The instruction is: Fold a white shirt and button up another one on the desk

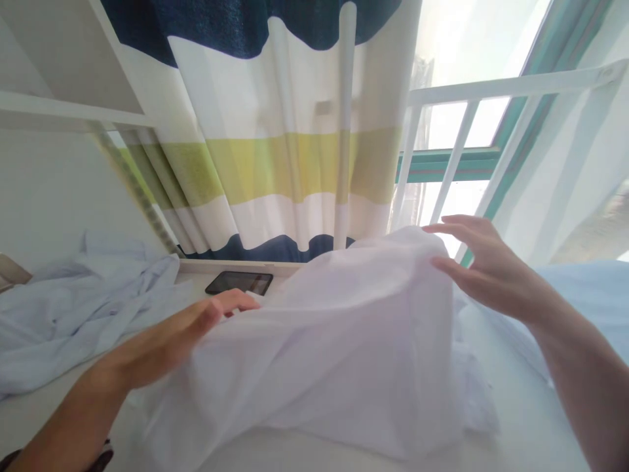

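A white cloth [334,341] lies bunched and raised in front of me on a white surface. My left hand [196,324] rests flat against its left edge, fingers stretched out toward the phone. At the cloth's upper right corner my right hand [479,262] is open with fingers apart, touching the fabric with its fingertips. Neither hand grips the cloth.
A dark phone [239,282] lies flat just beyond my left hand. Crumpled pale blue fabric [73,308] is heaped at the left. A striped curtain [275,151] hangs behind, with a white railing [491,88] and a bright window at the right.
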`<state>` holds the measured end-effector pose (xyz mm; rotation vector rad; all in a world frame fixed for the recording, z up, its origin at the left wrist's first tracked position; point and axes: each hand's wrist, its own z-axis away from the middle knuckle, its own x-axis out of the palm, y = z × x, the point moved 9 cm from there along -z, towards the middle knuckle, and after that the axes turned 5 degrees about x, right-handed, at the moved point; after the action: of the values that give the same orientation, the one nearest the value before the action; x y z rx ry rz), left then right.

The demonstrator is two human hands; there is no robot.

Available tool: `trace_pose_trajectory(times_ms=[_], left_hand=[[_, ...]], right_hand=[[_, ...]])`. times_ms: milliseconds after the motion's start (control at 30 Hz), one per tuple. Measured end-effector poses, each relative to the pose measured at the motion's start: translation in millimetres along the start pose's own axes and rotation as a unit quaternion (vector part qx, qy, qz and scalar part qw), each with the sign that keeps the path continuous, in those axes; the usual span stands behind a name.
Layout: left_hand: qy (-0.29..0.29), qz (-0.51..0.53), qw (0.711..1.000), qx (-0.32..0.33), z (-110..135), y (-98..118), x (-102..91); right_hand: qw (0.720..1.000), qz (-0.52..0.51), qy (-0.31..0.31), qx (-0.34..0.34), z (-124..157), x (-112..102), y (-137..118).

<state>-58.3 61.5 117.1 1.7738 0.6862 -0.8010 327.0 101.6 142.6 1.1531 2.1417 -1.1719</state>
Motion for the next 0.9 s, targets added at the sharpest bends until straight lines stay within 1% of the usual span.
trace_pose_trajectory(times_ms=[67, 100, 133, 200, 233, 267, 300, 333, 400, 433, 500, 600, 667, 733, 800, 900], left_hand=[[-0.14, 0.001, 0.989, 0.042, -6, 13, 43.4], [-0.161, -0.008, 0.985, 0.056, -13, 17, 59.8], [-0.169, -0.032, 0.983, 0.064, -22, 20, 76.6], [-0.141, -0.09, 0.981, 0.094, -44, 25, 108.9], [-0.137, -0.096, 0.981, 0.103, -53, 25, 128.9], [-0.123, -0.103, 0.981, 0.109, -61, 23, 147.5], [-0.098, -0.143, 0.977, 0.127, -66, 21, 163.9], [-0.066, -0.185, 0.971, 0.138, -70, 18, 177.3], [-0.059, -0.191, 0.968, 0.148, -72, 4, 204.4], [-0.052, -0.195, 0.967, 0.156, -72, -2, 212.1], [-0.026, -0.213, 0.96, 0.181, -71, -9, 214.8], [-0.019, -0.206, 0.961, 0.184, -69, -11, 202.0], [-0.028, -0.176, 0.973, 0.15, -68, -8, 188.8], [-0.047, -0.142, 0.984, 0.094, -67, -8, 178.8], [-0.08, -0.137, 0.986, 0.04, -66, -12, 175.9], [-0.125, -0.19, 0.974, 0.016, -62, -13, 179.5]], right_hand=[[0.998, 0.002, -0.056, 0.002, 2, 24, 2], [0.996, 0.005, -0.083, 0.01, 4, 40, 4], [0.994, 0.016, -0.108, 0.024, 7, 59, 7], [0.985, 0.078, -0.138, 0.067, 18, 96, 14], [0.977, 0.109, -0.158, 0.092, 26, 116, 17], [0.967, 0.135, -0.188, 0.102, 37, 135, 17], [0.962, 0.15, -0.212, 0.085, 48, 152, 12], [0.96, 0.152, -0.224, 0.07, 57, 165, 8], [0.959, 0.151, -0.236, 0.05, 72, 180, 0], [0.961, 0.142, -0.236, 0.034, 77, 182, -5], [0.967, 0.124, -0.22, 0.02, 80, 180, -10], [0.979, 0.096, -0.179, 0.007, 73, 167, -10], [0.983, 0.063, -0.174, -0.012, 64, 164, -8], [0.982, 0.018, -0.187, -0.022, 55, 165, -3], [0.979, -0.032, -0.201, -0.019, 46, 168, 6], [0.974, -0.093, -0.207, -0.014, 38, 169, 15]])
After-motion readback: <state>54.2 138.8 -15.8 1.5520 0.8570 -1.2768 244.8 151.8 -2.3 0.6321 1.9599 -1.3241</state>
